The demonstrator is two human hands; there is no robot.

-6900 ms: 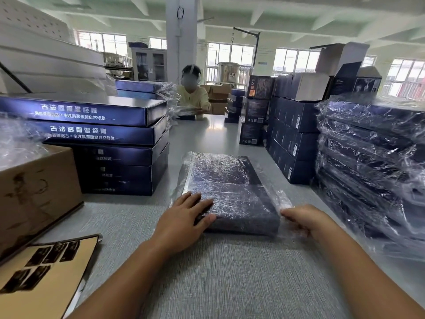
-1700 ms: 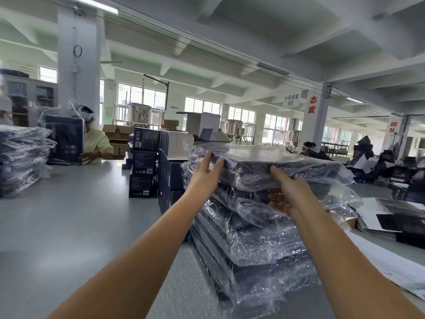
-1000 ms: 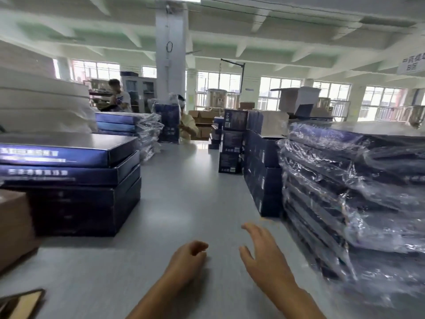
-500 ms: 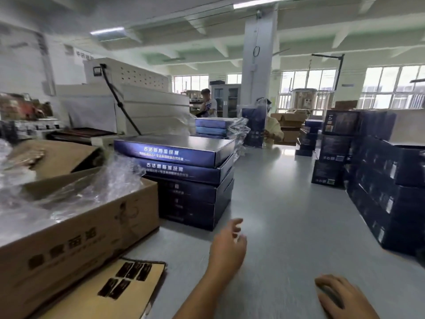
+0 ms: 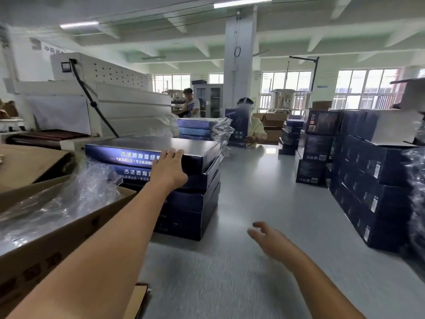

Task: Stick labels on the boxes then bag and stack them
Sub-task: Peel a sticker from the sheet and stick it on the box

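A stack of several flat dark-blue boxes [image 5: 188,199] with white lettering stands on the grey table [image 5: 264,203] to the left of centre. My left hand [image 5: 170,168] reaches out to the top box [image 5: 184,146], with straight fingers laid on its near front edge. My right hand [image 5: 271,240] hovers low over the table, fingers loosely spread, holding nothing. A corner of the brown label sheet [image 5: 138,300] shows at the bottom edge. A bagged pile [image 5: 416,203] is at the far right edge.
A cardboard carton [image 5: 46,245] filled with clear plastic bags sits at the left. Stacks of smaller dark boxes [image 5: 368,185] line the right side. A white machine [image 5: 110,104] stands behind. Two other people work at the table's far end.
The bagged box went onto the right-hand pile and both hands let go. The view swung left. My left hand has risen from the table to the top box of the unbagged stack.
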